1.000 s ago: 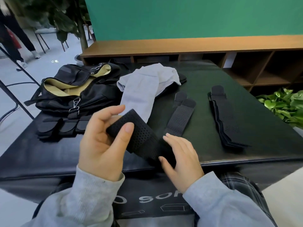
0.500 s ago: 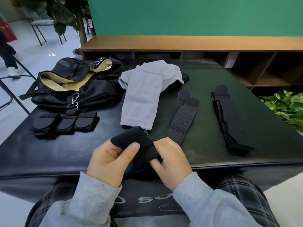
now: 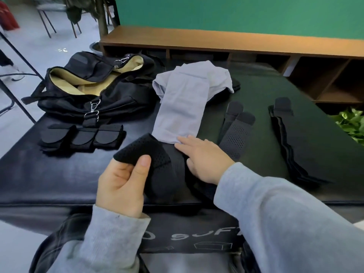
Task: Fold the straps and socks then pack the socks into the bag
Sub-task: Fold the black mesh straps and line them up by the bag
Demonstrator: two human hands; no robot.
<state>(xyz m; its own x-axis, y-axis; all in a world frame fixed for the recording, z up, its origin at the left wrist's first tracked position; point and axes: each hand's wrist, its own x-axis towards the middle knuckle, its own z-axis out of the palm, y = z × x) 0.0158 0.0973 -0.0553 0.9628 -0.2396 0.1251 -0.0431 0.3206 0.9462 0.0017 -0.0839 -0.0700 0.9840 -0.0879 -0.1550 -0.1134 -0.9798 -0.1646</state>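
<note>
Black perforated strap (image 3: 151,154) pinched in curled left hand (image 3: 122,184), flat right hand (image 3: 204,160) on its folded middle.

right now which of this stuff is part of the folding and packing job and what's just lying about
Job:
perforated strap, pinched by left hand, pressed by right hand
folded straps
flat straps
strap stack
grey socks
black bag

Lying about:
potted plant
wooden shelf

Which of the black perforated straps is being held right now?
The strap at the table's near edge: the left hand pinches its folded end and the right hand presses it. The other straps lie untouched.
</note>
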